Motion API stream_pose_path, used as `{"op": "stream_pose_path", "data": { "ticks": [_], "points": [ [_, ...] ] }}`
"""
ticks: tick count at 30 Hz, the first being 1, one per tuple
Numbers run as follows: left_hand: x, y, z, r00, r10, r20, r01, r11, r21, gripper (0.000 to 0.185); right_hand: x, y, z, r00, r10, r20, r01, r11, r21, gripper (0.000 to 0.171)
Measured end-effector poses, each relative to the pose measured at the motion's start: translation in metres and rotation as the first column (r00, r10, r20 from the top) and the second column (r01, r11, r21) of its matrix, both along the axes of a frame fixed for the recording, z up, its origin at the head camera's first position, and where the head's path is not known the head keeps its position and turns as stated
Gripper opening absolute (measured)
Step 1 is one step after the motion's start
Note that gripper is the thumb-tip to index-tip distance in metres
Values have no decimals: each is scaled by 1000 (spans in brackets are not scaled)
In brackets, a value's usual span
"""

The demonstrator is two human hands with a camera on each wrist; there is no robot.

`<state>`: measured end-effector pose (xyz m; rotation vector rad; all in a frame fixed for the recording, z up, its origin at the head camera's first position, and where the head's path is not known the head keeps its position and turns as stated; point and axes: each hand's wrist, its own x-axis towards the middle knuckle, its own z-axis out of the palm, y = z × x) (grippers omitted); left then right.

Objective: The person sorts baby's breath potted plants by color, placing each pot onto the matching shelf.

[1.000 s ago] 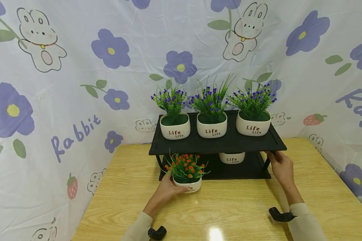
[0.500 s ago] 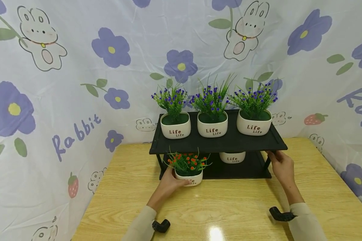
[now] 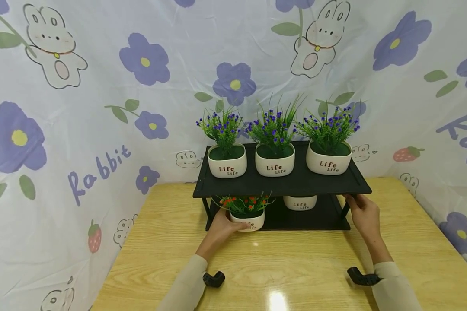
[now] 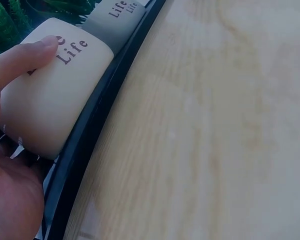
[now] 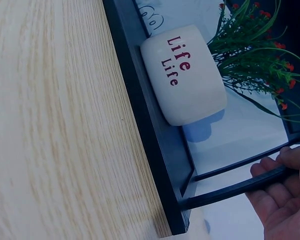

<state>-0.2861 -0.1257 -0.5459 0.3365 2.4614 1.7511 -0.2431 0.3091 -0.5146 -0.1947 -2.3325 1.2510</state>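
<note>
The left hand (image 3: 221, 225) curls its fingers (image 4: 25, 55) round one red-flowered pot (image 3: 247, 214) on the lower board of the black shelf (image 3: 295, 183). A second pot (image 3: 300, 202) sits just beyond. The right hand (image 3: 363, 214) grips a shelf leg (image 5: 240, 187). Above the fingers stand three purple-flowered pots (image 3: 274, 160)

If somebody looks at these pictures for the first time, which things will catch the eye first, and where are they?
First come three white "Life" pots with purple flowers in a row on the top board of the black two-tier shelf, which stands on a wooden table. Below, the left hand grips a pot with orange-red flowers at the lower board's front left, while the right hand holds the shelf's right leg.
</note>
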Motion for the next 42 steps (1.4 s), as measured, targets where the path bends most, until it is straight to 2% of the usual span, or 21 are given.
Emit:
{"op": "stream_pose_path", "data": {
  "ticks": [5,11,21,25,33,38,42],
  "points": [
    [-8,4,-1,1000,14,12,-14,1000,4,97,0,0,-2,1000,-8,6,8,1000,17,38],
    [-20,7,-2,999,36,6,-36,999,-41,100,-1,0,-3,1000,-4,-2,4,1000,2,39],
    [-43,8,-6,999,51,-4,-51,996,-79,91,0,0,-3,1000,-1,-10,1,1000,3,36],
    [-52,7,-7,999,36,-1,-36,999,-24,90,0,-1,-1,1000,-8,-6,8,1000,7,35],
    [-60,7,-4,1000,16,-2,-16,1000,11,95,1,-1,0,1000,-6,11,6,1000,2,36],
    [-68,9,-7,999,-20,-30,22,998,65,87,0,0,-1,1000,4,13,-4,1000,-2,37],
    [-73,8,-8,999,-47,5,46,996,82,79,-1,1,-1,1000,9,15,-9,1000,-3,38]
  ]
}}
